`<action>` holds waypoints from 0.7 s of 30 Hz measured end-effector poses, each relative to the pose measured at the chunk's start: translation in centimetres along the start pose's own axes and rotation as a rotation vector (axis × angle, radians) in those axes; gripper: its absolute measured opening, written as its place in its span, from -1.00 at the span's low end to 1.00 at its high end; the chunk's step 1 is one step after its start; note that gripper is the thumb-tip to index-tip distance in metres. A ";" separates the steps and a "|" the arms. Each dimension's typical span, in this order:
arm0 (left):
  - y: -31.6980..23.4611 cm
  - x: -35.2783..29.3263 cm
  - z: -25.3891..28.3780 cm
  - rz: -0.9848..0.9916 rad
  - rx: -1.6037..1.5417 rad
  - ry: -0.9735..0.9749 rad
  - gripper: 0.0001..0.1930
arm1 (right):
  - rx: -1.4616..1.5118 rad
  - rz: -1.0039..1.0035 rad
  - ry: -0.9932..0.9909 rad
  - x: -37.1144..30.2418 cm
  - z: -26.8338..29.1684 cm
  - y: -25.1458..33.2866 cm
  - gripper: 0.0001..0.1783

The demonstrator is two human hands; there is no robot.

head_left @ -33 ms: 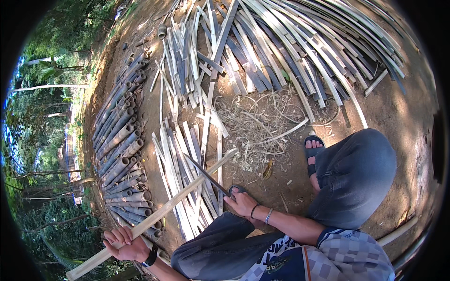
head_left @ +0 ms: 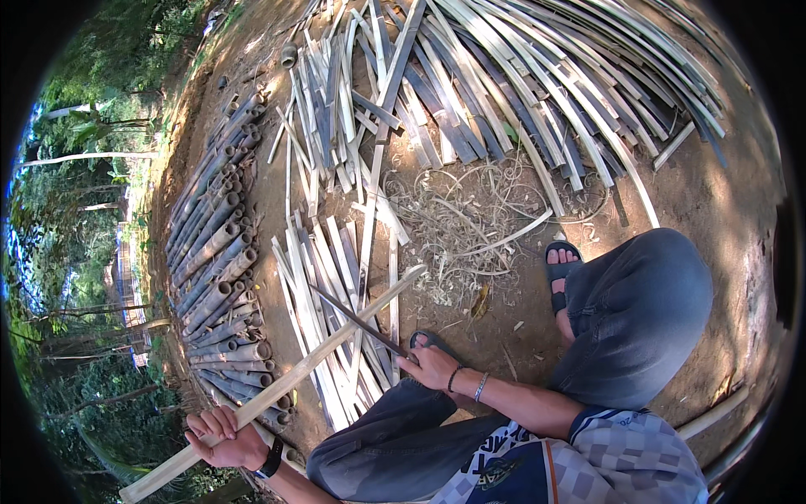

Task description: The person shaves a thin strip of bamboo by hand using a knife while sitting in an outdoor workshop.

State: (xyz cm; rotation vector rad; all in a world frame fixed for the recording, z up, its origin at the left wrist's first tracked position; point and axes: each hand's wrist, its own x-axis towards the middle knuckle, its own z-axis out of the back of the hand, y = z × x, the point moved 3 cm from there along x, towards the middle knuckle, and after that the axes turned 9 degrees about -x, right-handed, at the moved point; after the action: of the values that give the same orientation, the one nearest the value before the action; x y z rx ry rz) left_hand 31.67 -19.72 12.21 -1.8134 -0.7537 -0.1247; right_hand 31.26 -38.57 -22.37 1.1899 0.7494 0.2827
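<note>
The left grip clasps a long, pale, flat bamboo strip; the right grip encloses a narrow, dark-bladed knife, handle mostly hidden.

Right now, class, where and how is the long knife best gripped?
Grip the knife by its handle end, coming from the lower right, where the right hand holds it: its long, thin blade points up-left across the pale strip, so this side looks safest.

The head view, a wide fisheye, looks steeply down over the shirt, with the left hand and right hand near, to the ground and the farther strips. Trees fill its left rim, where bending makes distance hard to judge.
</note>
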 end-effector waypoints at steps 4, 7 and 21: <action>-0.1 -0.3 0.0 0.007 0.002 -0.027 -0.64 | -0.062 0.104 -0.040 1.1 0.8 -3.4 -0.39; -0.2 0.0 0.2 -0.014 0.024 -0.033 -0.64 | -0.001 -0.323 -0.116 2.4 0.9 -8.4 -0.35; 0.1 0.1 0.5 -0.006 0.042 -0.084 -0.62 | -0.023 -0.410 -0.212 2.5 1.9 -9.9 -0.21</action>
State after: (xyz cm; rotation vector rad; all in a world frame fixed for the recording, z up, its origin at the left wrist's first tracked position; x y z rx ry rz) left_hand 31.71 -19.29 12.00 -1.7849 -0.8152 -0.0368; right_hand 32.61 -42.20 -32.01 0.9986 0.7811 -0.1721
